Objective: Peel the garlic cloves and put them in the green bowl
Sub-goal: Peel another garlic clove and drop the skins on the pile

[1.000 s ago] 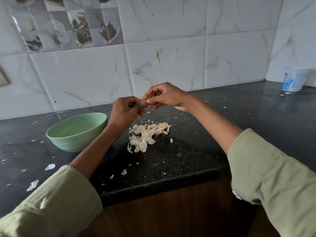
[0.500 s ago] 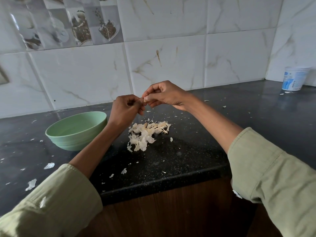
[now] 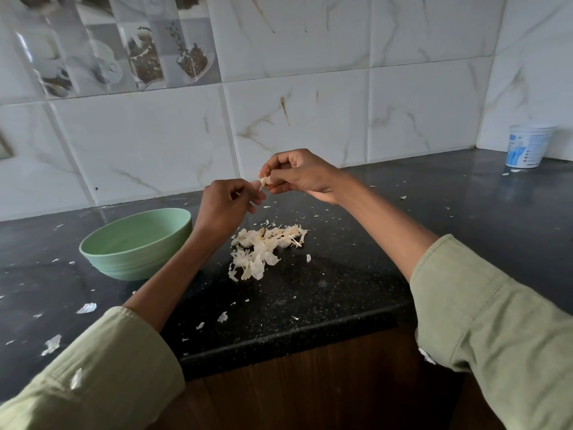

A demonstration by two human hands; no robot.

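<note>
Garlic clove point(image 3: 264, 181) is up in the air, pinched betw. thumb and fingertips of the right hand point(image 3: 299, 175), well above the counter point(image 3: 356, 274). Half a sec ago the two hands were pressed tight together over it; now they've eased apart a bit and the pale clove actually shows betw. them. Left hand point(image 3: 228, 203) sits just beside it, fingers curled, tips pinching at what looks like a thin strip of skin point(image 3: 259, 188) coming off the clove (too small to be sure). So peel is giving way, I'd say — this clove is nearly bare but not done.

Below the hands: heap of peels point(image 3: 263, 249) on the counter, no change there. Green bowl point(image 3: 136, 243) sits left of the heap, near the left forearm, same spot as before; can't see any cloves in it from this angle. Loose flakes are scattered round the counter, and a white tub point(image 3: 527, 148) stands far right by the wall.

Next, prob.: strip the last skin, drop it on the heap, clove goes left into the bowl.
</note>
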